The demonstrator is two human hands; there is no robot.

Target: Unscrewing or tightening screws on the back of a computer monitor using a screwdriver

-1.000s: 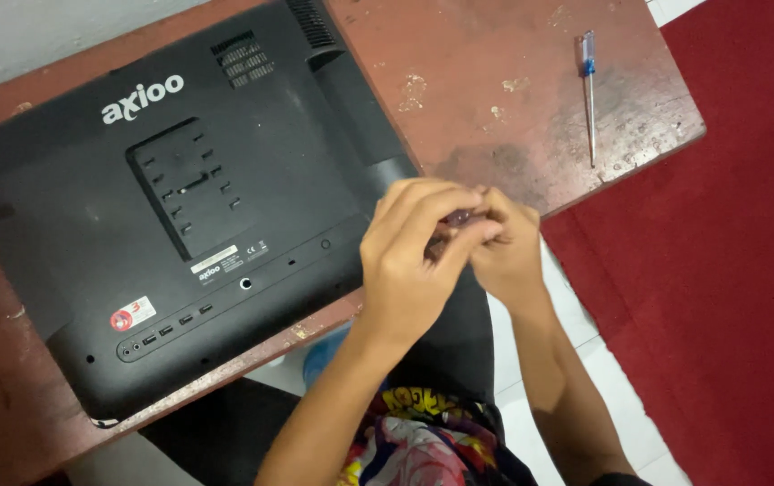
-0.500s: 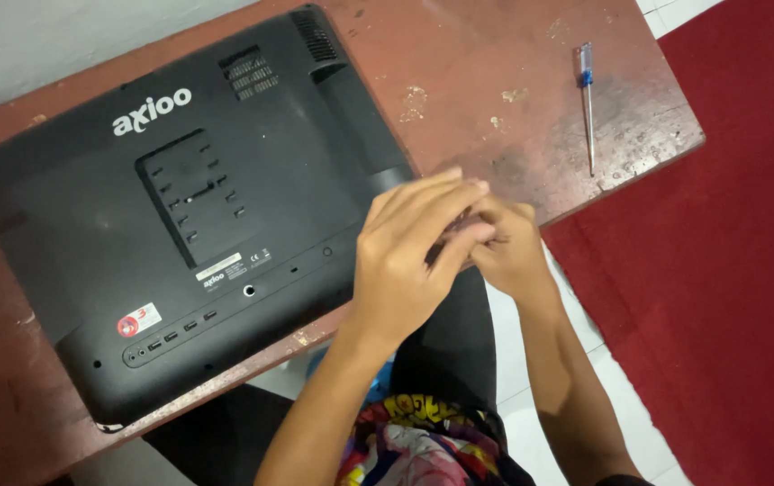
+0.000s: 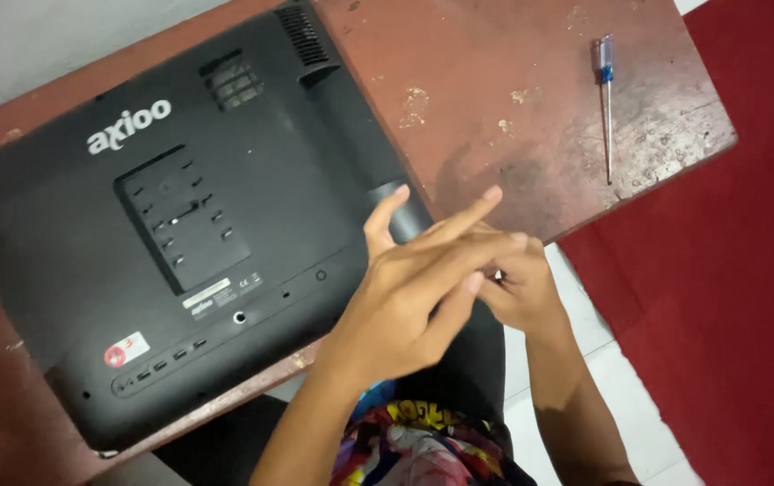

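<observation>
**All-in-one PC face down, hands busy at its edge**

The big black all-in-one computer (image 3: 180, 261) lies screen-down across the worn reddish desk (image 3: 513, 108), probably so its back panel is reachable; vents, a square mount plate and a port row all face up. Left hand (image 3: 414, 288) hovers over the lower right corner, fingers spread, grip released; right hand (image 3: 522, 288) is tucked behind it, can't tell if its grip has anything. A blue-handled screwdriver (image 3: 606, 99) rests well apart near the desk's right edge.
</observation>
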